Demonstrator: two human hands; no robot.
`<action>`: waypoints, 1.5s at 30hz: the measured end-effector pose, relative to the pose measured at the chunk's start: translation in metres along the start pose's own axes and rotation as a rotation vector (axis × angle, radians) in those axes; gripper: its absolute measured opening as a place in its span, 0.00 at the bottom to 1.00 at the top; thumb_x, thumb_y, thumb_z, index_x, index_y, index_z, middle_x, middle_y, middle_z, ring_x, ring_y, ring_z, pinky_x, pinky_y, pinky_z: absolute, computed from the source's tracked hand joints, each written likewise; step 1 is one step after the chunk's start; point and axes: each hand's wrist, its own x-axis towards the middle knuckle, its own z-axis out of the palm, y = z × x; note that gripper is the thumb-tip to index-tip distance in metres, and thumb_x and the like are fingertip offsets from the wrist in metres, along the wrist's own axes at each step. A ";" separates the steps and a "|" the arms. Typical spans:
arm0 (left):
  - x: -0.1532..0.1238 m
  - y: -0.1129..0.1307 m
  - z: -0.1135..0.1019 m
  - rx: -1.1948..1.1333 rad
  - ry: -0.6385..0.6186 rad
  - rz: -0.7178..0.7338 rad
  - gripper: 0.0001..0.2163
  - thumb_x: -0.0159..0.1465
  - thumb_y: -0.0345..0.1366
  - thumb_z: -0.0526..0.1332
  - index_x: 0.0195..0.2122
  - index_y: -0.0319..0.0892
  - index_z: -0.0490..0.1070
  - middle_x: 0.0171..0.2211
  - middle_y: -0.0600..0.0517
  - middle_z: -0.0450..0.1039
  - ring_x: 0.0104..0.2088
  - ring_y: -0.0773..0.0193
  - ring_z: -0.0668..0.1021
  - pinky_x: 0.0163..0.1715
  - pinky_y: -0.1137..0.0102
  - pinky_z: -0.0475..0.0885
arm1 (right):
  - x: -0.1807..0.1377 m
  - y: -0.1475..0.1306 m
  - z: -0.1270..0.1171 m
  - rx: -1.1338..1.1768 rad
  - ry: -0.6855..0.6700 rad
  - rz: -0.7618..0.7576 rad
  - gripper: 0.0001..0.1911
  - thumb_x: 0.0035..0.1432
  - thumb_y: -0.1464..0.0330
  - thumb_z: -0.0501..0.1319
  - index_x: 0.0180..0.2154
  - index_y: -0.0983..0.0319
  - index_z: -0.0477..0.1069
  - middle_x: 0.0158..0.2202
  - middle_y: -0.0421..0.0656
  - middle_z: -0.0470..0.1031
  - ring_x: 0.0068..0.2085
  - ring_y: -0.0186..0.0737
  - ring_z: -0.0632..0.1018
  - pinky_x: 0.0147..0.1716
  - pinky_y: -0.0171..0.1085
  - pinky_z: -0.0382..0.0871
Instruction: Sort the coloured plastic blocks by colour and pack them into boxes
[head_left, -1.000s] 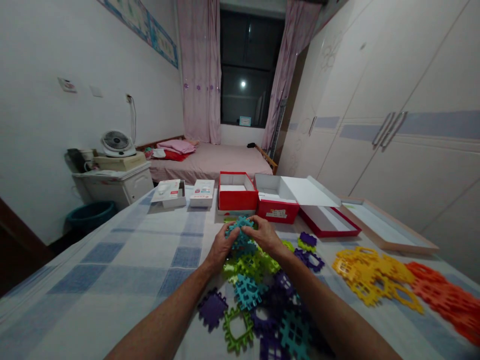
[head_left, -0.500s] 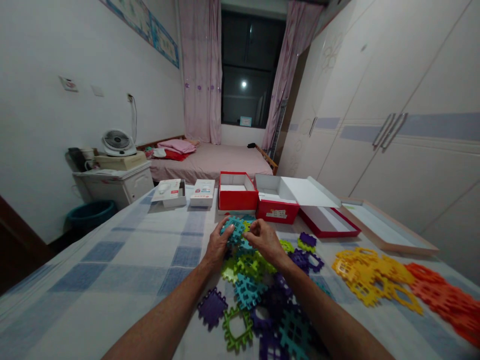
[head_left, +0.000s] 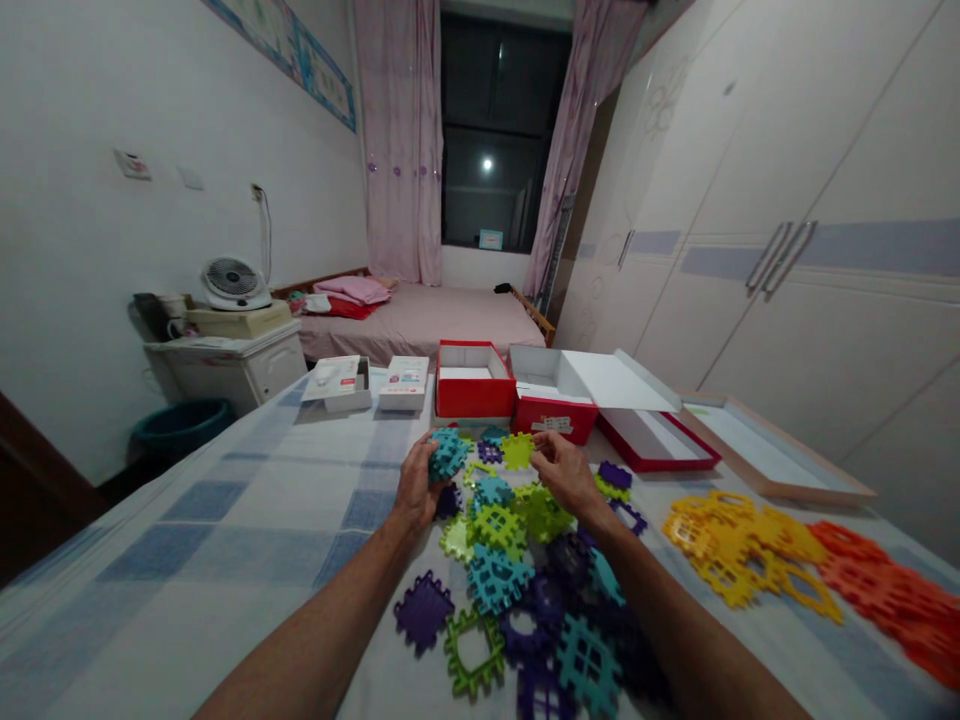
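Two hands work at the far middle of the desk (head_left: 225, 520): the left hand (head_left: 415, 487) is closed round a small stack of teal tiles (head_left: 448, 455), and the right hand (head_left: 564, 470) pinches the edge of a yellow-green tile (head_left: 517, 450) just beside it. These notched tiles look light and stiff, probably plastic or foam, best gripped by their toothed edges, while more lie in a mixed pile (head_left: 517, 590) toward the near edge. Red boxes (head_left: 474, 392) crowd the far edge and yellow tiles (head_left: 739, 550) lie toward the right edge, so open room lies toward the left edge.
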 end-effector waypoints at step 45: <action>-0.001 -0.001 0.002 0.029 -0.071 0.020 0.19 0.49 0.39 0.63 0.43 0.42 0.70 0.32 0.54 0.72 0.28 0.69 0.74 0.20 0.77 0.68 | -0.021 -0.014 0.020 -0.378 -0.453 -0.212 0.13 0.55 0.66 0.55 0.40 0.64 0.70 0.40 0.49 0.73 0.43 0.45 0.71 0.41 0.39 0.58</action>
